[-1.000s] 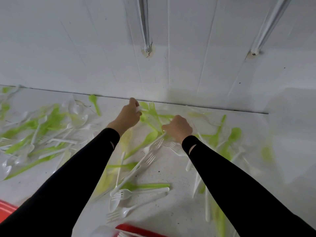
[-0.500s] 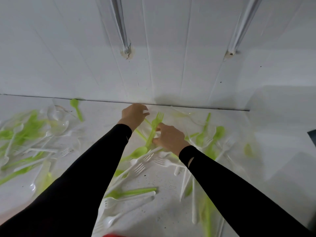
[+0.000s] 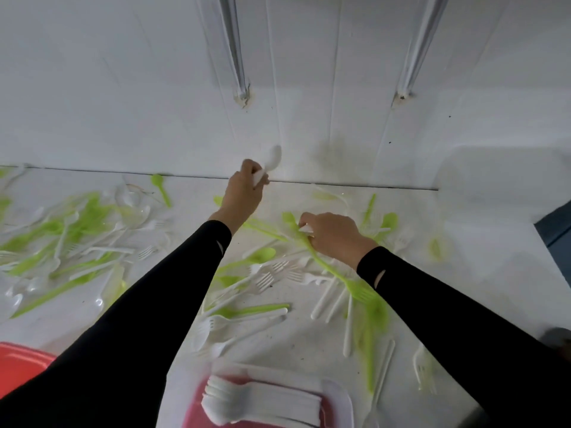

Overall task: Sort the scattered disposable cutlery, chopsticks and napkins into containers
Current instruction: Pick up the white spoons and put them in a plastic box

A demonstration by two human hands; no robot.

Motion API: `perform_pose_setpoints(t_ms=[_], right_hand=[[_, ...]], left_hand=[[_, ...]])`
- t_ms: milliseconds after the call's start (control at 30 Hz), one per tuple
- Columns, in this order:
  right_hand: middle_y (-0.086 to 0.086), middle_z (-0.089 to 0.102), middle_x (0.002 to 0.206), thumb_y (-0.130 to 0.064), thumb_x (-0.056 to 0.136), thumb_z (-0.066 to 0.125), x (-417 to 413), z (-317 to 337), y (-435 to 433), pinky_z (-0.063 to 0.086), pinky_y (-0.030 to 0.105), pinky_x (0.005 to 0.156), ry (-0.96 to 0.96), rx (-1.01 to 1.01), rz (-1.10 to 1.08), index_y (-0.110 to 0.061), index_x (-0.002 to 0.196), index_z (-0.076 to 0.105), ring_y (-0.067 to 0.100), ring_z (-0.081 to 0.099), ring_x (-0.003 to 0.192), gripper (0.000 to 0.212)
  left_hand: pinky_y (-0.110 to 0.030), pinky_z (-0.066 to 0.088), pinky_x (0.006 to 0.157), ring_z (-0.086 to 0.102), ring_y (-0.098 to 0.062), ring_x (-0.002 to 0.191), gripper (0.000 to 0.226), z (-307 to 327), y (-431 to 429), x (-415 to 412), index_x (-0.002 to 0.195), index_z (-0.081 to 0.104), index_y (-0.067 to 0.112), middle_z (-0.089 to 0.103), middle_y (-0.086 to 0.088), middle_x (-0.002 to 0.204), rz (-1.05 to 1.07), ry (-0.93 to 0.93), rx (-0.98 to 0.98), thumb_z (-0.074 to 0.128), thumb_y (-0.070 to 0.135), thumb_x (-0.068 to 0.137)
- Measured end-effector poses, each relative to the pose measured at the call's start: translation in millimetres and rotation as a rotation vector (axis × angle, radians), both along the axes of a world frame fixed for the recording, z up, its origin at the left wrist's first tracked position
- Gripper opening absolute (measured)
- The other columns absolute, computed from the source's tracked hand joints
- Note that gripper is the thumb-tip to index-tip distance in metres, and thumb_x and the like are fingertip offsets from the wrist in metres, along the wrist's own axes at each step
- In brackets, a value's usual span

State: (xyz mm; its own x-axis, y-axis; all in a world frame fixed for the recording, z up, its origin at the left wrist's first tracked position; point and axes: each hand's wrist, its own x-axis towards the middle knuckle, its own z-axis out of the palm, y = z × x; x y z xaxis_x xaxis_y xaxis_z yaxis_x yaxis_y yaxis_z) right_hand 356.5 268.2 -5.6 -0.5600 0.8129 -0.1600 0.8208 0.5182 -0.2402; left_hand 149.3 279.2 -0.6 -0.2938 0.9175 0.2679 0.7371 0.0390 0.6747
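Spoon: a white spoon (image 3: 273, 157) is raised near the wall (image 3: 123, 88), my left hand (image 3: 244, 193) pinching its handle, fingers curled tight.
Fork: a green fork (image 3: 329, 268) slants across the desk (image 3: 479, 267); my right hand (image 3: 335, 237) has its fingers curled round the handle.
Sorted: a white cutlery stack (image 3: 256, 403) lies in the red container (image 3: 193, 418) nearest me.
Unsorted: scattered cutlery (image 3: 77, 236), green and white, covers the desk, thickest at left.
Progress: I judge it early; most remains loose. I cannot make out napkins or chopsticks.

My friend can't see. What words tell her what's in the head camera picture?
A person's left hand holds up a white spoon while the right hand grips a green fork on a white table strewn with green and white plastic cutlery. A red tray nearby holds stacked white cutlery.
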Motion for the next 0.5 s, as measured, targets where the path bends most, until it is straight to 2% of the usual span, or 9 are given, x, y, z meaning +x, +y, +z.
perform_pose_setpoints(t_ms=[100,200,267,333,367,400,433,467,500], right_hand=[[0.005,0.057,0.129,-0.037,0.097,0.05,13,5,-11,0.037,0.034,0.081,-0.057,-0.064,0.022,-0.034,0.142,0.04,0.026,0.055,0.118,0.046],[0.0,0.053,0.14,-0.045,0.098,0.046,27,9,-19,0.039,0.036,0.094,-0.139,-0.165,0.021,-0.038,0.143,0.039,0.025,0.05,0.127,0.047],[-0.003,0.047,0.147,-0.042,0.098,0.047,34,8,-28,0.039,0.037,0.104,-0.185,-0.264,0.047,-0.039,0.142,0.043,0.024,0.046,0.132,0.044],[0.0,0.045,0.149,-0.037,0.098,0.048,41,7,-39,0.04,0.037,0.107,-0.198,-0.357,0.062,-0.036,0.145,0.04,0.025,0.048,0.131,0.048],[0.002,0.053,0.141,-0.036,0.098,0.049,43,7,-44,0.045,0.035,0.1,-0.176,-0.404,0.05,-0.035,0.147,0.038,0.024,0.055,0.121,0.05],[0.002,0.065,0.122,-0.035,0.099,0.048,46,8,-49,0.051,0.031,0.087,-0.145,-0.448,0.025,-0.034,0.149,0.035,0.022,0.063,0.102,0.052],[0.0,0.07,0.097,-0.033,0.099,0.047,49,10,-53,0.05,0.027,0.071,-0.124,-0.484,0.0,-0.033,0.15,0.032,0.02,0.063,0.081,0.053],[-0.003,0.067,0.079,-0.029,0.099,0.045,50,12,-55,0.046,0.025,0.062,-0.113,-0.507,-0.02,-0.032,0.152,0.029,0.019,0.059,0.07,0.055],[-0.005,0.064,0.072,-0.024,0.099,0.043,52,13,-57,0.043,0.025,0.058,-0.103,-0.519,-0.034,-0.031,0.153,0.026,0.019,0.055,0.064,0.057]], left_hand=[[-0.017,0.037,0.069,0.059,-0.011,0.091,0.017,21,-15,12,0.116,0.048,0.006,0.072,0.004,0.091,0.054,-0.173,0.121,0.046,0.015,0.102],[-0.023,0.042,0.082,0.058,-0.01,0.093,0.016,23,-31,23,0.117,0.049,0.011,0.069,0.012,0.085,0.12,-0.455,0.153,0.043,0.019,0.103],[-0.031,0.048,0.087,0.061,-0.014,0.089,0.015,20,-43,31,0.115,0.049,0.008,0.068,0.008,0.083,0.117,-0.688,0.155,0.043,0.015,0.104],[-0.031,0.051,0.082,0.063,-0.014,0.078,0.015,16,-56,42,0.116,0.046,0.001,0.065,-0.001,0.084,0.094,-0.923,0.187,0.043,0.008,0.103],[-0.028,0.053,0.079,0.064,-0.014,0.075,0.018,14,-63,49,0.12,0.045,0.0,0.063,-0.004,0.086,0.089,-1.041,0.205,0.043,0.005,0.103],[-0.025,0.055,0.075,0.064,-0.014,0.073,0.019,13,-70,56,0.121,0.045,0.002,0.061,-0.005,0.088,0.087,-1.143,0.218,0.044,0.004,0.102],[-0.023,0.055,0.071,0.063,-0.014,0.072,0.018,10,-75,64,0.12,0.046,0.004,0.059,-0.006,0.09,0.091,-1.21,0.217,0.045,0.004,0.102],[-0.021,0.054,0.067,0.061,-0.013,0.07,0.014,7,-80,69,0.115,0.049,0.006,0.058,-0.005,0.09,0.092,-1.235,0.2,0.047,0.007,0.102],[-0.02,0.051,0.061,0.057,-0.012,0.067,0.008,4,-83,75,0.108,0.052,0.008,0.057,-0.003,0.089,0.089,-1.23,0.17,0.048,0.011,0.102]])
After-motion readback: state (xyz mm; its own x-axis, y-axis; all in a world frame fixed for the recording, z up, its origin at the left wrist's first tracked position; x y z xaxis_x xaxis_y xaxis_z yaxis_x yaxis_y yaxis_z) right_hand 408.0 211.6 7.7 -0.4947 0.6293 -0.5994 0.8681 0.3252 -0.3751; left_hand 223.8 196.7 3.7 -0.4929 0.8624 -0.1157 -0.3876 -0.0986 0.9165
